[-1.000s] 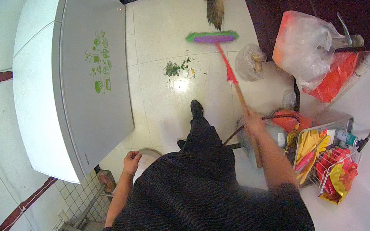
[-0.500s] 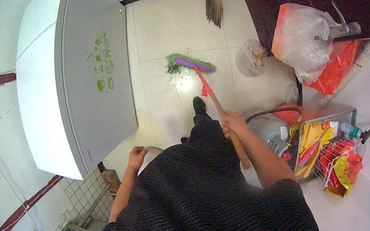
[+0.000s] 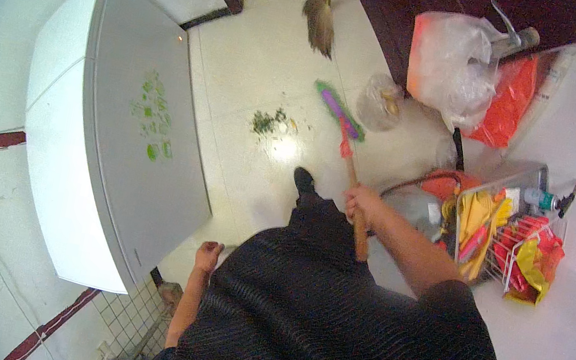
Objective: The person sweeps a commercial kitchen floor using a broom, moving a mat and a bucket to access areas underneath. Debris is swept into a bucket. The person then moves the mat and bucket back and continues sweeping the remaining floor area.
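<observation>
My right hand (image 3: 364, 202) is wrapped round the wooden handle of a broom (image 3: 349, 164). Its purple head with green bristles sits over the tiled floor, ahead and to the right of my shoe, beside a clear plastic bag. A small scattered heap of dark green scraps (image 3: 265, 121) lies on the tiles left of the broom head, apart from it. Low on the left, near the fridge's lower corner, my left hand (image 3: 208, 255) has its fingers curled in. A pale edge shows beside it, mostly hidden by my dark clothing, so what it grips cannot be made out.
A tall fridge (image 3: 146, 132) with green decals stands on the left. Another broom (image 3: 320, 24) leans at the far side. The clear bag (image 3: 380, 104) lies on the floor. To the right are hanging plastic bags (image 3: 450, 70), a gas cylinder (image 3: 413, 211) and a wire rack (image 3: 514, 254).
The broom head has swung right, away from the green scraps, and turned to a slant. The scraps lie uncovered. My left hand stays low, close to where it was.
</observation>
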Motion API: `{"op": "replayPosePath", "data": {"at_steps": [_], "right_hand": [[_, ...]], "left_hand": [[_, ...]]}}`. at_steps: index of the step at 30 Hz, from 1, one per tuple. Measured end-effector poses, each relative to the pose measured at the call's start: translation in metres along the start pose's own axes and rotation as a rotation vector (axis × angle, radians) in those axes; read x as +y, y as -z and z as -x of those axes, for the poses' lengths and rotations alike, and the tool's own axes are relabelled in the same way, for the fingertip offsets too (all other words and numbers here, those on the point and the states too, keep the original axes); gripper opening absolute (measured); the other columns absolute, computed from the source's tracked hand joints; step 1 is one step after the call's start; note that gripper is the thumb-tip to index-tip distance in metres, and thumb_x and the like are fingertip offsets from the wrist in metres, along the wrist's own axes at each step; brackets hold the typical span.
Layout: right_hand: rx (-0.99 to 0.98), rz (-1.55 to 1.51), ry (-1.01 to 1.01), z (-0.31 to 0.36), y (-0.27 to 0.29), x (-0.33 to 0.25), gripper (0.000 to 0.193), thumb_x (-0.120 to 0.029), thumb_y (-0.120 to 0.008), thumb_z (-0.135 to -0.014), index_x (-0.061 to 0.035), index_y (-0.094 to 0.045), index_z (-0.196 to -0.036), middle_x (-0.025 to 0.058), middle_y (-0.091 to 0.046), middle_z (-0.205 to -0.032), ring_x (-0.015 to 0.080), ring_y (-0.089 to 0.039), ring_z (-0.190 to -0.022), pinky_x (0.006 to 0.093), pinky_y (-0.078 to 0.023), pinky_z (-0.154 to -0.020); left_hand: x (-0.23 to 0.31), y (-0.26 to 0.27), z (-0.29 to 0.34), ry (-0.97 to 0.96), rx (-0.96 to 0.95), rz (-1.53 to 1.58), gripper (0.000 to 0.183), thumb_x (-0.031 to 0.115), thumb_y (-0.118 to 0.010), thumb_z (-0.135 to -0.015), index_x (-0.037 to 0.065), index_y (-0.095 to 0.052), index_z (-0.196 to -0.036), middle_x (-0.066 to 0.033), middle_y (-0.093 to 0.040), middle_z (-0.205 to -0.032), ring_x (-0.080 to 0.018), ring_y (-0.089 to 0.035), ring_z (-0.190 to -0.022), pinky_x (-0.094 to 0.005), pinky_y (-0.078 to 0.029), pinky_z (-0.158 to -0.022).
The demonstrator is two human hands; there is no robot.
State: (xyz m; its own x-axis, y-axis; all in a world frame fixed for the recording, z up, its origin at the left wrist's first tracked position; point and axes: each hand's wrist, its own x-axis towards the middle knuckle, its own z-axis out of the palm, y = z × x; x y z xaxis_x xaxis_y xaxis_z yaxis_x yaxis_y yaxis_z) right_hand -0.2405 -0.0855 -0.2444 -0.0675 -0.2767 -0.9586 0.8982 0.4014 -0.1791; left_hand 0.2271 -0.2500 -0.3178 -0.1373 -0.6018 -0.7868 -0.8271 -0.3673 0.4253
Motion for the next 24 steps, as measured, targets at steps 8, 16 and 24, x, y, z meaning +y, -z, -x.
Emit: {"op": "replayPosePath", "data": {"at_steps": [8, 16, 24], "right_hand": [[-0.274, 0.000, 0.067, 0.031, -0.036, -0.030, 0.010, -0.006, -0.051, -0.082, -0.0059, -0.042, -0.083, 0.0032, -0.040, -0.056, 0.0116, -0.038, -0.040, 0.0289, -0.034, -0.035], [-0.162, 0.100, -0.102, 0.050, -0.012, -0.085, 0.019, -0.008, -0.053, -0.080, -0.0064, -0.045, -0.097, 0.0014, -0.043, -0.060, 0.0108, -0.040, -0.043, 0.0279, -0.036, -0.037], [-0.249, 0.055, -0.071, 0.036, -0.001, -0.105, 0.009, -0.015, -0.056, -0.081, -0.0093, -0.048, -0.081, -0.0033, -0.042, -0.059, 0.0079, -0.039, -0.043, 0.0255, -0.034, -0.038]], "left_hand": [[0.068, 0.003, 0.006, -0.165, 0.128, -0.088, 0.044, 0.028, -0.068, -0.076, -0.005, -0.057, -0.103, -0.0143, -0.063, -0.095, -0.0207, -0.059, -0.088, -0.0310, -0.046, -0.080], [0.068, -0.009, -0.015, -0.094, 0.034, -0.300, 0.052, 0.039, -0.067, -0.074, -0.004, -0.058, -0.103, -0.0179, -0.063, -0.099, -0.0276, -0.060, -0.096, -0.0336, -0.045, -0.085], [0.076, -0.006, -0.004, -0.081, 0.037, -0.158, 0.050, 0.035, -0.067, -0.076, -0.004, -0.057, -0.106, -0.0181, -0.062, -0.103, -0.0269, -0.060, -0.097, -0.0330, -0.045, -0.085]]}}
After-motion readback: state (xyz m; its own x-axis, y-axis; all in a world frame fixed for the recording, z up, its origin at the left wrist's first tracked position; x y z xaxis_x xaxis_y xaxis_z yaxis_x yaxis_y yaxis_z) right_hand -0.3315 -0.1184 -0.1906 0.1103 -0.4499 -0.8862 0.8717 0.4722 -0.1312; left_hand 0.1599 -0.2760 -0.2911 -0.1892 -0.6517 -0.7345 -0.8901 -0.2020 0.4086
